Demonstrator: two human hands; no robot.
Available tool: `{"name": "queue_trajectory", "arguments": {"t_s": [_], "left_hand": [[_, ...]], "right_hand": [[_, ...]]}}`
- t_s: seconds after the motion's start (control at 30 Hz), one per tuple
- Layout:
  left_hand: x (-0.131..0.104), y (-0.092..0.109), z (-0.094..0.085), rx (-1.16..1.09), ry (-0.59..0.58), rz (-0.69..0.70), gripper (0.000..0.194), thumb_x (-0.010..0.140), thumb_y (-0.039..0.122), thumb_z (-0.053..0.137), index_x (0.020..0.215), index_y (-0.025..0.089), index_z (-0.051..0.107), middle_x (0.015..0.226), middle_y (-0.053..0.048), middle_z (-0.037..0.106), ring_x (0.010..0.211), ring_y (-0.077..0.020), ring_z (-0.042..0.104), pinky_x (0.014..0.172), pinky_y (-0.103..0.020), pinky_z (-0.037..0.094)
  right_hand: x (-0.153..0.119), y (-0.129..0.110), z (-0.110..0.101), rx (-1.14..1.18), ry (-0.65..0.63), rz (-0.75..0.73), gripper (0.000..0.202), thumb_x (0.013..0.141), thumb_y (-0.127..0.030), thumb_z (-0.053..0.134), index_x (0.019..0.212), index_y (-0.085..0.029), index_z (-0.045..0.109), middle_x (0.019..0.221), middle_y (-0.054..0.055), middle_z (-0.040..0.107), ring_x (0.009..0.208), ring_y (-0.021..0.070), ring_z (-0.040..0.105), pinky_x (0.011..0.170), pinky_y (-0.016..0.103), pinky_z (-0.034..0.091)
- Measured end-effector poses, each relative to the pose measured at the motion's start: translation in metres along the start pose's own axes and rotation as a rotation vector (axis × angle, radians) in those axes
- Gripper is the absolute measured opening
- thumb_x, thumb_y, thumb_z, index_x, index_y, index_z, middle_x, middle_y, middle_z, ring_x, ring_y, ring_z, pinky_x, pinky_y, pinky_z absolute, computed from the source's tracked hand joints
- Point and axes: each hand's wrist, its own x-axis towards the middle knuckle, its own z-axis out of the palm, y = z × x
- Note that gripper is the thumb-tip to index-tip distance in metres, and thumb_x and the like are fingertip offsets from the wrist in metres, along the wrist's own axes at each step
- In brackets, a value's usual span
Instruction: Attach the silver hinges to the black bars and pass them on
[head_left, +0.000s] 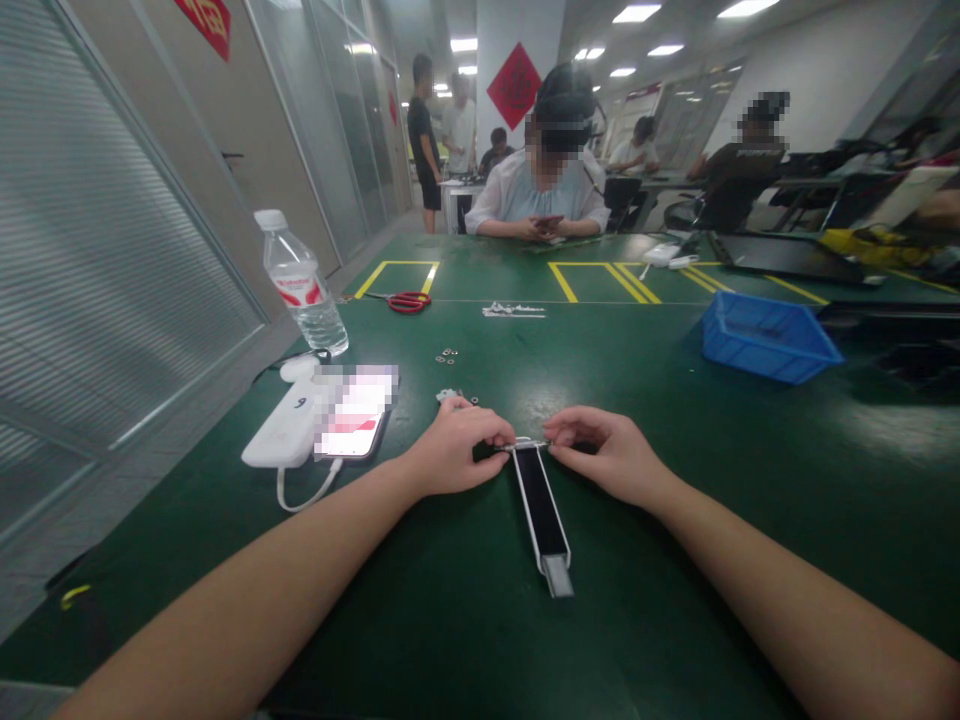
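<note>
A long, narrow piece with white side rails and a black strip (pixel 541 505) lies on the green table, resembling a small conveyor belt. A grey tab (pixel 558 577) sticks out at its near end. Across the far end runs a thin metal rod (pixel 530 445). My left hand (pixel 459 447) is closed, pinching the rod's left end between thumb and fingers. At the opposite end, my right hand (pixel 606 450) is closed in a pinch on the rod too. Just beyond my left hand are a small grey part (pixel 448 396), partly covered, and small rings (pixel 448 356).
To the left stand a water bottle (pixel 304 290), a white power bank (pixel 281 425) and a phone (pixel 361 412) with a cable. Red-handled scissors (pixel 409 302) and small white strips (pixel 514 311) lie farther off. A blue bin (pixel 769 338) sits right. A person (pixel 551 190) sits opposite.
</note>
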Motion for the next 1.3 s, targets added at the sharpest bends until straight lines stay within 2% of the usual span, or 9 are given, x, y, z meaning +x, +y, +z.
{"name": "queue_trajectory", "arguments": {"t_s": [0.13, 0.5, 0.8, 1.1, 1.3], "left_hand": [[-0.0001, -0.0002, 0.0001, -0.020, 0.010, 0.016, 0.013, 0.081, 0.021, 0.053, 0.092, 0.020, 0.061, 0.083, 0.002, 0.066, 0.081, -0.0148, 0.060, 0.091, -0.036, 0.028], [0.0000, -0.0004, 0.0000, -0.020, 0.013, 0.018, 0.013, 0.083, 0.022, 0.053, 0.093, 0.020, 0.061, 0.082, 0.002, 0.065, 0.081, -0.0144, 0.060, 0.091, -0.035, 0.027], [0.0000, -0.0009, 0.0015, -0.003, 0.008, 0.005, 0.013, 0.083, 0.022, 0.052, 0.093, 0.021, 0.061, 0.082, 0.003, 0.065, 0.082, -0.0140, 0.060, 0.091, -0.034, 0.027], [-0.0001, -0.0005, 0.0014, -0.011, 0.026, 0.021, 0.013, 0.081, 0.021, 0.052, 0.091, 0.020, 0.061, 0.083, 0.002, 0.066, 0.081, -0.0147, 0.060, 0.090, -0.036, 0.026], [-0.0002, -0.0006, 0.0018, -0.016, 0.038, 0.025, 0.013, 0.081, 0.021, 0.052, 0.091, 0.020, 0.060, 0.083, 0.002, 0.066, 0.081, -0.0146, 0.060, 0.091, -0.037, 0.026]], "right_hand": [[-0.0003, -0.0008, 0.0008, 0.004, 0.007, -0.008, 0.022, 0.075, -0.024, 0.069, 0.095, -0.017, 0.067, 0.082, 0.006, 0.070, 0.071, 0.0157, 0.066, 0.072, 0.035, 0.059], [-0.0008, 0.0004, 0.0029, -0.053, 0.010, -0.014, 0.021, 0.076, -0.027, 0.070, 0.095, -0.018, 0.070, 0.083, 0.006, 0.072, 0.073, 0.0169, 0.067, 0.072, 0.036, 0.058], [-0.0011, -0.0051, 0.0035, -0.220, -0.040, -0.051, 0.021, 0.079, -0.024, 0.066, 0.099, -0.019, 0.070, 0.085, 0.005, 0.073, 0.075, 0.0172, 0.067, 0.072, 0.035, 0.058], [-0.0001, -0.0054, 0.0027, -0.296, -0.037, -0.108, 0.014, 0.081, -0.019, 0.061, 0.095, -0.019, 0.063, 0.088, 0.005, 0.067, 0.078, 0.0167, 0.063, 0.071, 0.034, 0.056], [0.0009, -0.0067, 0.0022, -0.315, -0.083, -0.135, 0.007, 0.083, -0.019, 0.059, 0.088, -0.019, 0.064, 0.090, 0.006, 0.064, 0.080, 0.0173, 0.060, 0.070, 0.033, 0.053]]}}
